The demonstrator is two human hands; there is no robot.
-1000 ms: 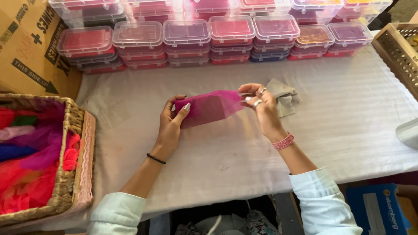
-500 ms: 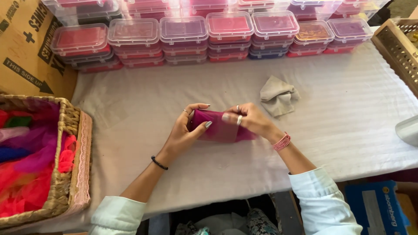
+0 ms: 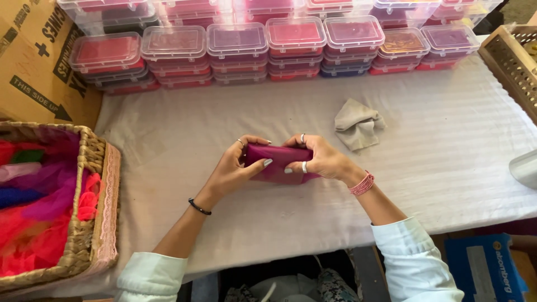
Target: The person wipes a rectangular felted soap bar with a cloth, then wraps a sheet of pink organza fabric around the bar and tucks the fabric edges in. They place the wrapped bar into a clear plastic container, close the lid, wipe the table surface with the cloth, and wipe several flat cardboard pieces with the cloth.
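My left hand (image 3: 238,168) and my right hand (image 3: 319,159) both grip a folded magenta mesh cloth (image 3: 279,162), pressing it into a small flat rectangle just above the white tablecloth (image 3: 436,168). Fingers of both hands wrap over its top and front edges. A crumpled beige cloth (image 3: 358,124) lies on the table to the upper right of my right hand, apart from it.
Stacked clear plastic boxes (image 3: 291,47) with red, pink and purple contents line the table's far edge. A wicker basket (image 3: 95,201) of coloured mesh fabric sits at the left. A cardboard box (image 3: 33,67) stands far left, a wooden crate (image 3: 512,67) far right, a blue box (image 3: 486,268) below.
The magenta cloth was held stretched out in the air; both hands have brought it down toward me and folded it into a compact rectangle.
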